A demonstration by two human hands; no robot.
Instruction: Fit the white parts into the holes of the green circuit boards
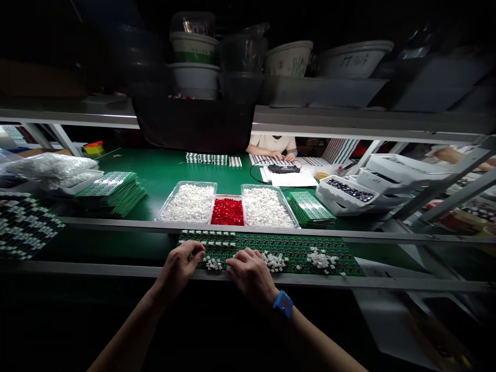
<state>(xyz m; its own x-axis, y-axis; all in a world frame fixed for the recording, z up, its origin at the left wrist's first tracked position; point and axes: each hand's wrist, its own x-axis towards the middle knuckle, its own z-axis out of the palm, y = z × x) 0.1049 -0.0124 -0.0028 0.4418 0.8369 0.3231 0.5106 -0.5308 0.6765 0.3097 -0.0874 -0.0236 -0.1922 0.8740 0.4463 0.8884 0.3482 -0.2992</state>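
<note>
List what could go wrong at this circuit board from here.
The loose white parts heaped on the green circuit board could be brushed by the right hand and scatter. The left hand, resting near the board's front edge, might shift the board against the grey rail, possibly unseating the seated row.

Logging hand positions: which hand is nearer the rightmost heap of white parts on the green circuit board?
The right hand is nearer, to the left of the heap; the left hand lies farther left.
</note>
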